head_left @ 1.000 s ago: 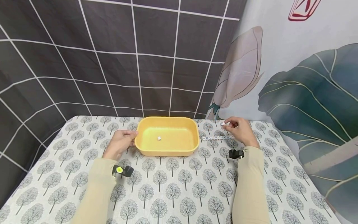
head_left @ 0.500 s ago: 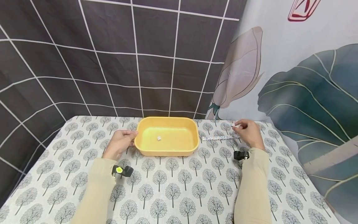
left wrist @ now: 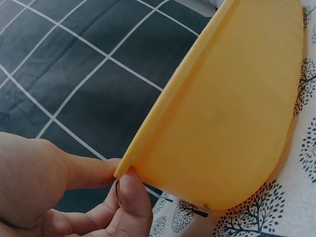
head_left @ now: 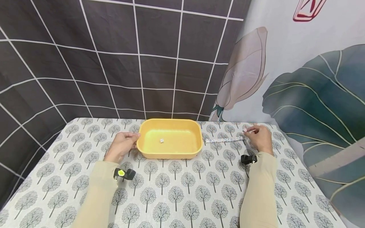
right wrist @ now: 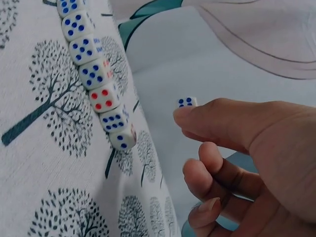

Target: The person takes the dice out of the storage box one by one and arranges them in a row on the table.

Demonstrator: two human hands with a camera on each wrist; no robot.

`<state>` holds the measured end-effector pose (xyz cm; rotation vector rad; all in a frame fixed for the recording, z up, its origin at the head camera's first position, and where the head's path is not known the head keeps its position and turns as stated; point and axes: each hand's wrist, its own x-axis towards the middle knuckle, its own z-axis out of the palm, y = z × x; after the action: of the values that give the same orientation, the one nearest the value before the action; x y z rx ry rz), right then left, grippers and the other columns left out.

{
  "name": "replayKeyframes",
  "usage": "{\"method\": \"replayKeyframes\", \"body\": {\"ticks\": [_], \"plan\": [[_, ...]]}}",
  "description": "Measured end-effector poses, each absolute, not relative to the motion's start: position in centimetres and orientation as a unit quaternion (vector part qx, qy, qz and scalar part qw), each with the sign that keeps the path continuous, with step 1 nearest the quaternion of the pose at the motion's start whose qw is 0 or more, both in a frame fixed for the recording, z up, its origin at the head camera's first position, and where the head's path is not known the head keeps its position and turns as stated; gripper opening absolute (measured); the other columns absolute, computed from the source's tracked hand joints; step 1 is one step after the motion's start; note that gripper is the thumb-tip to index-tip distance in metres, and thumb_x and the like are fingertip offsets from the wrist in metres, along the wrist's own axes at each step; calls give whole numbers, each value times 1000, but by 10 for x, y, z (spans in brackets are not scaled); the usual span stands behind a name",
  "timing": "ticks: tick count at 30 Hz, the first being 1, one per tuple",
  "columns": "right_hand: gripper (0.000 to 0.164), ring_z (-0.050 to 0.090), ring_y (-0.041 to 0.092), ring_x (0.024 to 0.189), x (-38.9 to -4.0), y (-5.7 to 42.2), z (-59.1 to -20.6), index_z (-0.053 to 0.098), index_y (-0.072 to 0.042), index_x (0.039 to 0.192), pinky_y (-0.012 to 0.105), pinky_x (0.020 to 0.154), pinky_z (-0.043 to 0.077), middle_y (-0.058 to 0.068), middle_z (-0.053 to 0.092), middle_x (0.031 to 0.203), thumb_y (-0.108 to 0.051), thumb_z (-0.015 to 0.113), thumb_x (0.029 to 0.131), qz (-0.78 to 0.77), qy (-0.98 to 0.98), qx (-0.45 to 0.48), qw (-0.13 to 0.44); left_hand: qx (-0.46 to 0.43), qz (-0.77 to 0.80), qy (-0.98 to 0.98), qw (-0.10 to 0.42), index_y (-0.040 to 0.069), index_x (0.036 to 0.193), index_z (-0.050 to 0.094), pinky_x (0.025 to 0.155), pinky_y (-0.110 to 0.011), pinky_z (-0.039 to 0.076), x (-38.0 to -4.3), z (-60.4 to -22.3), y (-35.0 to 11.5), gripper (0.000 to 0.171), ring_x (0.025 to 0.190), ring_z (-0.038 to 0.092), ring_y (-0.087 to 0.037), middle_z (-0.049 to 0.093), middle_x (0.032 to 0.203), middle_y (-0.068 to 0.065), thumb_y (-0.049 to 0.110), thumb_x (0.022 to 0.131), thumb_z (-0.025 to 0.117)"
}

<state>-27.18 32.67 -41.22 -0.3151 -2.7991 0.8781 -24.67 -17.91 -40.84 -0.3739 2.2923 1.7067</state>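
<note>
My left hand (head_left: 122, 146) grips the left rim of a yellow plastic basin (head_left: 171, 156); in the left wrist view the thumb and fingers pinch that rim (left wrist: 163, 98). One white die (head_left: 162, 141) lies inside the basin, left of its middle. Right of the basin, a straight row of dice (head_left: 223, 140) runs across the cloth. Between thumb and fingertips my right hand (head_left: 260, 137) pinches a single die (right wrist: 186, 102), held above the cloth near the row's right end. In the right wrist view the row's end die (right wrist: 123, 138) sits apart from the held one.
A tree-print cloth (head_left: 174, 193) covers the table. Behind it hang a dark grid-patterned curtain (head_left: 114, 69) and, at the right, a pale curtain with large leaf and flower prints (head_left: 322, 91). Both wrists carry small black cameras.
My right hand has moved right with its die, from above the row to near its right end. The left hand, basin and the die inside have stayed put.
</note>
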Motion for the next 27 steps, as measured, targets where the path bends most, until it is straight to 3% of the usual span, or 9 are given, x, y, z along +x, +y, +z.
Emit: {"method": "replayKeyframes", "body": {"ticks": [6, 12, 18, 27], "plan": [[29, 61, 35, 89, -269, 331, -418, 71, 0, 114, 41, 69, 51, 25, 67, 109, -23, 67, 96, 297, -942, -140, 65, -131, 587, 788, 131, -6, 133, 55, 92, -31, 58, -246, -408, -179, 41, 88, 67, -13, 67, 112, -11, 25, 105, 56], [29, 56, 47, 104, -267, 335, -422, 70, 2, 113, 54, 79, 51, 30, 64, 114, -21, 67, 96, 300, -940, -150, 52, -129, 589, 787, 131, -6, 133, 55, 93, -31, 59, -246, -407, -179, 41, 88, 67, -12, 67, 112, -11, 25, 106, 56], [25, 61, 42, 95, -267, 337, -425, 72, 0, 107, 48, 74, 51, 28, 68, 109, -20, 68, 92, 295, -943, -145, 51, -131, 587, 788, 130, -6, 133, 55, 92, -30, 59, -247, -408, -178, 41, 87, 67, -12, 67, 114, -12, 25, 105, 57], [27, 62, 38, 90, -268, 338, -429, 70, 0, 115, 44, 69, 51, 30, 65, 112, -15, 61, 95, 293, -948, -120, 25, -130, 588, 788, 128, -6, 133, 55, 91, -29, 59, -247, -408, -179, 41, 87, 67, -12, 67, 114, -12, 24, 106, 56]]}}
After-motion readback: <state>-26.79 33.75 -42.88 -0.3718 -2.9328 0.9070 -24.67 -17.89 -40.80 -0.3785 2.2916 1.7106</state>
